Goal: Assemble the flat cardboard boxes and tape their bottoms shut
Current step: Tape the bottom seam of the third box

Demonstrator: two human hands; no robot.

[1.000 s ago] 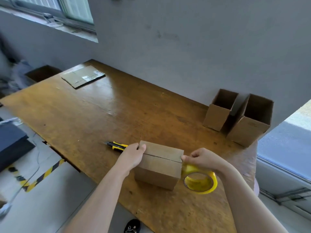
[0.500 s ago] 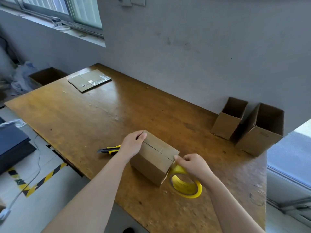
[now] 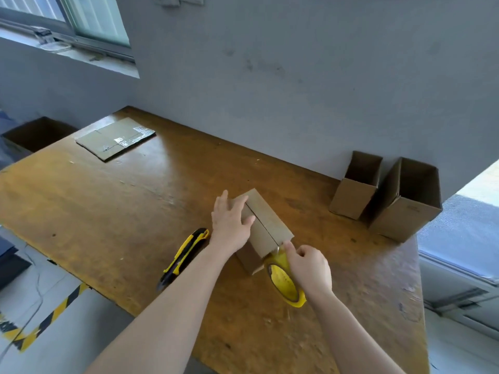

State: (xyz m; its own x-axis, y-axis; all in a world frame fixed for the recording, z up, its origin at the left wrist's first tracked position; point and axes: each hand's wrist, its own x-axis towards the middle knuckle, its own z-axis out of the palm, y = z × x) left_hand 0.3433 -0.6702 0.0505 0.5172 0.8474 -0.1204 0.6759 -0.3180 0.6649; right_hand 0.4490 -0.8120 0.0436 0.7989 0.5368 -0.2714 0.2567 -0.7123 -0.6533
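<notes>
A small cardboard box (image 3: 266, 224) stands bottom-up near the front of the wooden table (image 3: 113, 211), its two flaps meeting in a seam on top. My left hand (image 3: 229, 221) lies across the far left end of the box, fingers straight, pressing the flaps down. My right hand (image 3: 309, 268) grips a yellow tape roll (image 3: 283, 283) at the box's near end, with the thumb pressing the tape end against the seam edge. A flat folded box (image 3: 114, 137) lies at the far left of the table.
A yellow and black utility knife (image 3: 186, 253) lies left of the box, near the table's front edge. Two assembled open boxes, one (image 3: 355, 186) beside the other (image 3: 406, 202), stand at the back right against the grey wall. Another open carton (image 3: 35, 133) sits beyond the table's left end.
The box has been turned so its seam now runs away from me. My left hand flattened onto the far end, and my right hand brought the tape roll to the near end.
</notes>
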